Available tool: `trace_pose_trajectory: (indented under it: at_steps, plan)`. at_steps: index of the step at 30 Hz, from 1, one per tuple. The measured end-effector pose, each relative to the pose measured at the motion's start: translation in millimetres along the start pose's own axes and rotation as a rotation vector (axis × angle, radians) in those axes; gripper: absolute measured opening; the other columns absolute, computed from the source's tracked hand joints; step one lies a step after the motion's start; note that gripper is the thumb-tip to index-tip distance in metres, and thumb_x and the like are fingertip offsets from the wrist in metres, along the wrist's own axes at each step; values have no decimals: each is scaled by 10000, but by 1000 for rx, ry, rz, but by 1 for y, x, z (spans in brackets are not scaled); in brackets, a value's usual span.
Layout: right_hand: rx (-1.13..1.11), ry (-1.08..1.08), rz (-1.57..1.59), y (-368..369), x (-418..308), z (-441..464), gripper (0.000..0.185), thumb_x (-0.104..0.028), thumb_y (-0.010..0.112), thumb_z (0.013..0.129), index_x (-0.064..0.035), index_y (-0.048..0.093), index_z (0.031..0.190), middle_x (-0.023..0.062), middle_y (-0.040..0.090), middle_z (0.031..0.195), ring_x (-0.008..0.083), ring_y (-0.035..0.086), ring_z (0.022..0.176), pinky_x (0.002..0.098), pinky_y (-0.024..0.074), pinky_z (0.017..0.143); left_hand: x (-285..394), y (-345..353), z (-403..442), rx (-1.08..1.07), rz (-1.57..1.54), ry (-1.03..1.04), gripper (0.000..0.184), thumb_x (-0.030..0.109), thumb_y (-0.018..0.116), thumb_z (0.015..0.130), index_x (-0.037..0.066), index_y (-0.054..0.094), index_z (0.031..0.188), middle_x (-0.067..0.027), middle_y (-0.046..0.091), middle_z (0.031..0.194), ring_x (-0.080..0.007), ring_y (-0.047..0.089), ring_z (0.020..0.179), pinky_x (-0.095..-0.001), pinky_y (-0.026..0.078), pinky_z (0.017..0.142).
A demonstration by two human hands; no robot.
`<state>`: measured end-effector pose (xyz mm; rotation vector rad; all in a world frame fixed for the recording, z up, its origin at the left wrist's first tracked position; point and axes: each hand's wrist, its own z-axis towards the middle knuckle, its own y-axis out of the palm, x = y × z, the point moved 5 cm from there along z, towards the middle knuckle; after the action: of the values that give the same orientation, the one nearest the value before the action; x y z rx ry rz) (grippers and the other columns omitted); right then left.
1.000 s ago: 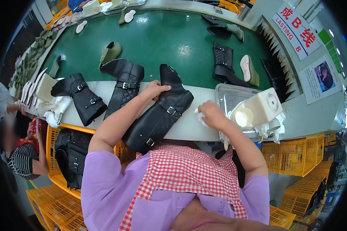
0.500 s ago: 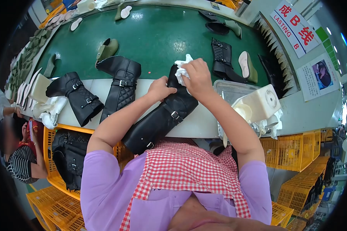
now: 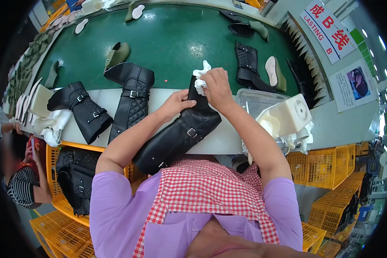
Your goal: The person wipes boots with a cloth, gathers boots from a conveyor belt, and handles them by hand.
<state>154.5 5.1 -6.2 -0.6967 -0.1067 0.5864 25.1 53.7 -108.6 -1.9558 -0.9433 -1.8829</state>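
Observation:
A black buckled boot (image 3: 178, 137) lies slantwise across the table edge, its shaft toward my body and its foot pointing away. My left hand (image 3: 176, 104) grips the boot around the foot, thumb on top. In my right hand (image 3: 218, 88) is a bunched white cloth (image 3: 201, 77), pressed against the toe end of the same boot. To the left lie two more black boots with buckles, a quilted boot (image 3: 134, 94) and a shorter-looking boot (image 3: 82, 109).
Green forms (image 3: 117, 56), pale insoles and black boots (image 3: 247, 64) lie on the green belt (image 3: 172, 43). At right stands a clear tray (image 3: 249, 101) with a cream container (image 3: 288, 114). A yellow crate (image 3: 51, 167) holds boots by my left side. Another person (image 3: 26, 185) is at far left.
My right hand and the cloth have shifted slightly down along the toe end of the boot. My left hand keeps its hold. The whole view has moved a little.

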Motion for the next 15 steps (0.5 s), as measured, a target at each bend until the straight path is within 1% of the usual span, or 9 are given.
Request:
trace_pose_trajectory:
  at_steps: [4, 6, 7, 9, 13, 15]
  plan:
    - [-12, -23, 40, -4, 4, -6, 333, -11, 634, 630, -62, 568, 952, 88, 521, 922, 295, 495, 894, 403, 377, 778, -4, 2, -1, -65, -57, -55, 369, 92, 641, 884, 28, 550, 1235, -16, 643, 1083, -78, 594, 958, -243, 462, 881]
    - [-30, -14, 74, -6, 5, -12, 346, -11, 637, 626, -65, 570, 961, 89, 521, 927, 298, 498, 898, 403, 383, 779, 6, 5, -3, -69, -135, 8, 387, 102, 644, 885, 28, 540, 1250, -13, 642, 1094, -77, 597, 965, -241, 463, 885]
    - [-29, -14, 75, -7, 6, -12, 346, -11, 637, 626, -65, 570, 961, 89, 521, 927, 298, 498, 898, 403, 383, 779, 6, 3, -3, -68, -133, 8, 387, 102, 644, 885, 28, 540, 1250, -13, 642, 1094, -77, 597, 965, -241, 463, 885]
    - [-122, -3, 136, -5, 9, -12, 324, -2, 654, 641, -59, 564, 947, 116, 525, 933, 325, 502, 890, 409, 395, 777, 4, 1, -5, -109, -26, -25, 407, 102, 648, 883, 26, 529, 1265, -12, 637, 1111, -75, 595, 974, -239, 461, 893]
    - [-103, -2, 213, -11, 9, -7, 312, 0, 653, 649, -54, 562, 942, 119, 523, 927, 326, 501, 885, 408, 400, 769, 8, 1, -8, -89, 27, -22, 409, 100, 649, 882, 28, 528, 1266, -13, 637, 1116, -72, 592, 978, -239, 461, 897]
    - [-160, 30, 216, -9, 8, -12, 288, -8, 660, 655, -53, 555, 919, 120, 516, 903, 326, 501, 869, 407, 403, 768, 10, 2, -12, -78, 26, 11, 435, 90, 644, 882, 27, 512, 1292, -18, 637, 1118, -75, 591, 982, -244, 462, 897]
